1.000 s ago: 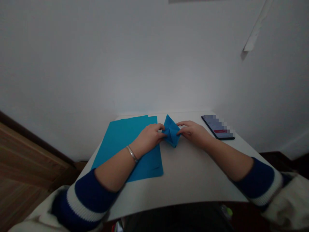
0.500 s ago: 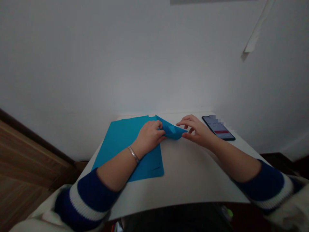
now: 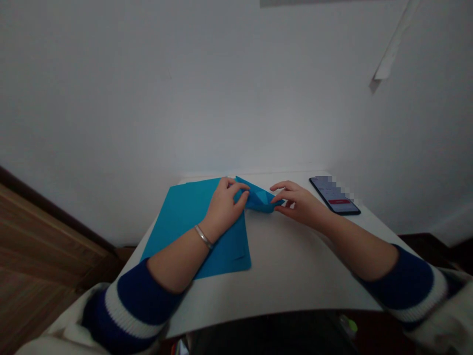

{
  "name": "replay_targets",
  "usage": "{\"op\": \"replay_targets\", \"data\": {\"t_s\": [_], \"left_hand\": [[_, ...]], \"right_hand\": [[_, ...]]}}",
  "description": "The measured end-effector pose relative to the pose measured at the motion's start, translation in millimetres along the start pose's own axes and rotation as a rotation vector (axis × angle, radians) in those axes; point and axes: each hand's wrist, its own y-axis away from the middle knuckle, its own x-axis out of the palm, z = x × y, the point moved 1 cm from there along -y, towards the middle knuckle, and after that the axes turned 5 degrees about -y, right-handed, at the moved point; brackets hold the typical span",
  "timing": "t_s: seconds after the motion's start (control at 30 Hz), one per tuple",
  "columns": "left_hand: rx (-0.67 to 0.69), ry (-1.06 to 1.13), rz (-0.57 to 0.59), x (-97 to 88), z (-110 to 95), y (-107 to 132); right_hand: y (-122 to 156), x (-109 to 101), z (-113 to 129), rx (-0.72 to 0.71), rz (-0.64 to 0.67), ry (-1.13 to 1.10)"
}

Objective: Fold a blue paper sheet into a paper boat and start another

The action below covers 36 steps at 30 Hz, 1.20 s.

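Note:
A small folded blue paper piece (image 3: 258,198) lies low over the white table (image 3: 288,266), held between both hands. My left hand (image 3: 223,207) pinches its left end with thumb and fingers, resting on the stack of blue paper sheets (image 3: 185,222). My right hand (image 3: 301,202) pinches the right end, with the other fingers slightly spread. A silver bracelet (image 3: 203,236) sits on my left wrist.
A black phone (image 3: 334,195) with a lit screen lies at the table's far right. A white wall stands right behind the table. A wooden panel (image 3: 40,246) is at the left, and a white strip (image 3: 391,44) hangs on the wall at upper right.
The folded paper has gone from a raised diamond shape to a flatter, elongated shape. My left hand shifted a little left along it, and my right hand closed on its right end.

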Motion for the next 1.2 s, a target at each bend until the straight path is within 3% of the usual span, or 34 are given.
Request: {"op": "replay_targets", "data": {"t_s": [0.07,0.17,0.4,0.57,0.77,1.03,1.2], "left_hand": [[-0.109,0.066,-0.074,1.2,4,-1],[-0.170,0.092,-0.075,5.6,13,-3],[-0.148,0.004,0.007,14.0,23,-4],[-0.148,-0.119,0.060,7.6,16,-4],[-0.102,-0.225,0.060,0.7,7,-3],[-0.115,-0.084,-0.034,2.2,9,-2],[-0.138,-0.038,-0.021,4.4,14,-2]], "right_hand": [[0,0,1,-0.029,0.010,0.006],[0,0,1,-0.017,0.021,0.008],[0,1,-4,0.003,0.027,0.050],[-1,5,-9,0.083,0.026,0.025],[0,5,-8,0.057,0.054,0.021],[1,-4,3,0.085,-0.040,0.060],[0,-9,6,0.167,-0.086,0.017]]}}
